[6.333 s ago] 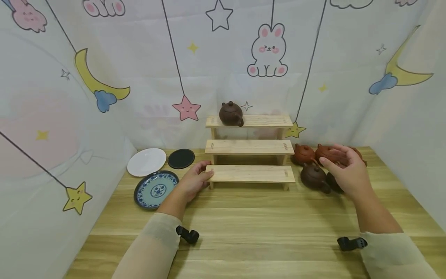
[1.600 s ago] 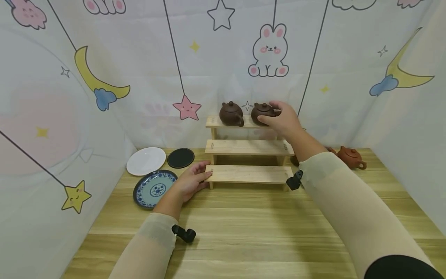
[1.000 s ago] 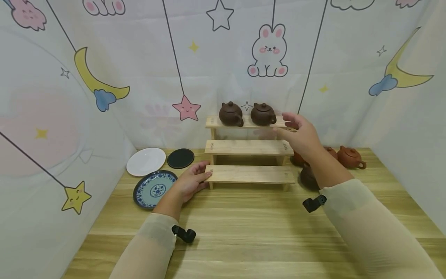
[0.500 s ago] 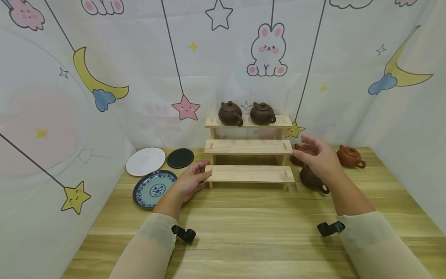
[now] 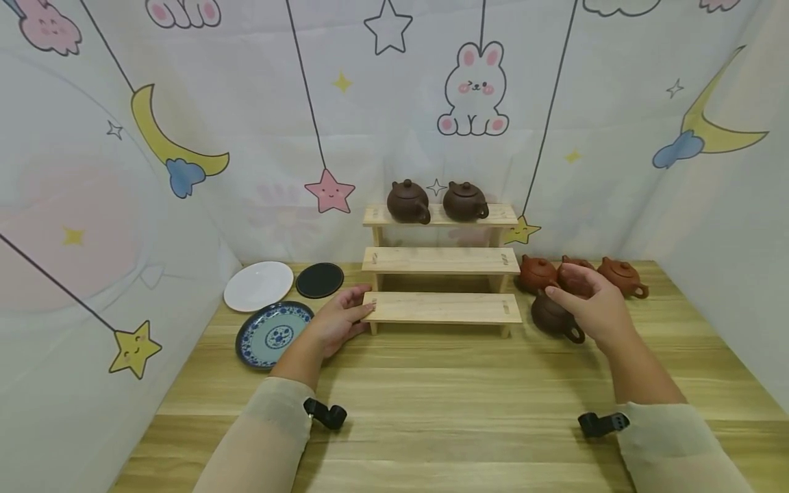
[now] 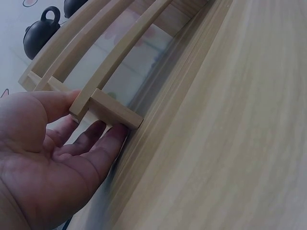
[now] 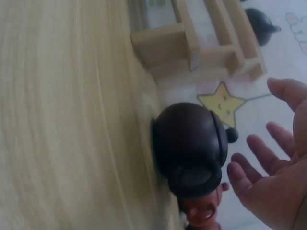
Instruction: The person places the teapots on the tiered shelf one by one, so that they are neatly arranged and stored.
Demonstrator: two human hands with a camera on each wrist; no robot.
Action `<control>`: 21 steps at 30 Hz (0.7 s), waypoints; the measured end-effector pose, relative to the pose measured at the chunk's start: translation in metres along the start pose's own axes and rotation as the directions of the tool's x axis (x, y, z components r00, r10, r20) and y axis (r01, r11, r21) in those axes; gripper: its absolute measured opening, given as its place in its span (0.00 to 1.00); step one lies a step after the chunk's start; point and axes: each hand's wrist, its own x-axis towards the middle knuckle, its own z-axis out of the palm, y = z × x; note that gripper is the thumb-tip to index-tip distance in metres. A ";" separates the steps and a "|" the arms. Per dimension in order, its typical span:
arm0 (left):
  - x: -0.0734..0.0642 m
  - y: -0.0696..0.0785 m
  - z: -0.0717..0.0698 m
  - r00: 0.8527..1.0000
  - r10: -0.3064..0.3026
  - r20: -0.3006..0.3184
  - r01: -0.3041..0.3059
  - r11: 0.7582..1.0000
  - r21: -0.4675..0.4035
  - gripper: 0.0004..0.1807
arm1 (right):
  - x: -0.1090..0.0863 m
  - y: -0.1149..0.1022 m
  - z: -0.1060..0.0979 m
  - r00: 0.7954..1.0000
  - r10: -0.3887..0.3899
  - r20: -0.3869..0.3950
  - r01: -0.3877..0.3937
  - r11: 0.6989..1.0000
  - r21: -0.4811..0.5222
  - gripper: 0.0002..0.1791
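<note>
A three-tier wooden stand (image 5: 440, 308) stands at the back of the table. My left hand (image 5: 337, 322) grips the left end of its lowest tier; in the left wrist view thumb and fingers close around the board end and leg (image 6: 115, 109). Two dark brown teapots, a left one (image 5: 407, 202) and a right one (image 5: 465, 202), sit on the top tier. My right hand (image 5: 596, 308), fingers spread and holding nothing, hovers beside a third dark brown teapot (image 5: 550, 316) on the table. In the right wrist view that teapot (image 7: 187, 139) lies apart from the fingers.
Behind the table teapot are reddish-brown teapots, among them a left one (image 5: 537, 274) and a right one (image 5: 620, 277). On the left lie a white plate (image 5: 259, 285), a black round coaster (image 5: 320, 280) and a blue-patterned plate (image 5: 271, 339). A printed curtain (image 5: 394, 103) hangs behind.
My right hand has set a second dark brown teapot on the top tier, let go, and moved down and right to the dark teapot on the table. The left hand keeps its grip.
</note>
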 end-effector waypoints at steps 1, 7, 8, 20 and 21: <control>0.000 0.000 0.000 1.000 0.000 0.001 0.000 1.000 -0.001 0.33 | 0.000 0.003 -0.001 1.000 0.002 0.003 -0.002 1.000 0.002 0.45; 0.000 -0.001 0.000 1.000 0.011 0.001 -0.011 1.000 0.003 0.33 | 0.000 0.016 -0.003 0.998 0.022 0.060 -0.022 1.000 0.003 0.48; 0.000 -0.001 0.000 1.000 0.012 0.000 -0.012 1.000 0.003 0.33 | 0.000 0.018 -0.003 0.997 0.026 0.071 -0.026 1.000 0.001 0.48; -0.001 -0.002 0.000 1.000 0.012 0.001 -0.012 1.000 0.003 0.33 | 0.006 0.039 -0.001 0.989 0.040 0.146 -0.036 0.999 -0.031 0.47; -0.001 -0.002 0.000 1.000 0.013 0.002 -0.013 1.000 0.004 0.33 | 0.007 0.041 -0.001 0.987 0.037 0.155 -0.033 0.999 -0.027 0.46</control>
